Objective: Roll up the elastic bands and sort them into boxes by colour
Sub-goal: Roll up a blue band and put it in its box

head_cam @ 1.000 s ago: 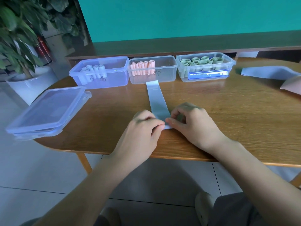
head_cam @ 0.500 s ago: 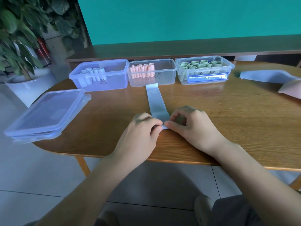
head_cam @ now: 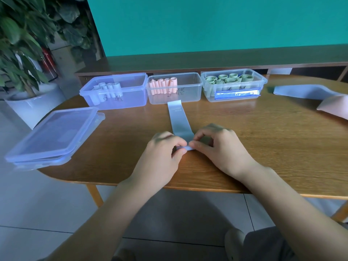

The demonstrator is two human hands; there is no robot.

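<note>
A light blue elastic band (head_cam: 178, 119) lies flat on the wooden table (head_cam: 263, 140), running from my hands toward the boxes. Its near end is turned over into a small roll. My left hand (head_cam: 162, 153) and my right hand (head_cam: 220, 147) both pinch that roll between thumb and fingers. At the back stand three open boxes: a blue box (head_cam: 131, 98) with light blue rolls, a clear box (head_cam: 190, 93) with pink rolls, and a clear box (head_cam: 261, 81) with green rolls.
Stacked box lids (head_cam: 50, 136) lie at the table's left edge. Loose flat bands, a blue one (head_cam: 301, 91) and a pink one (head_cam: 335, 108), lie at the far right. A potted plant (head_cam: 22, 53) stands on the floor to the left.
The near end of the blue band has been rolled a little further away from me. Both hands stayed on it, shifting slightly forward.
</note>
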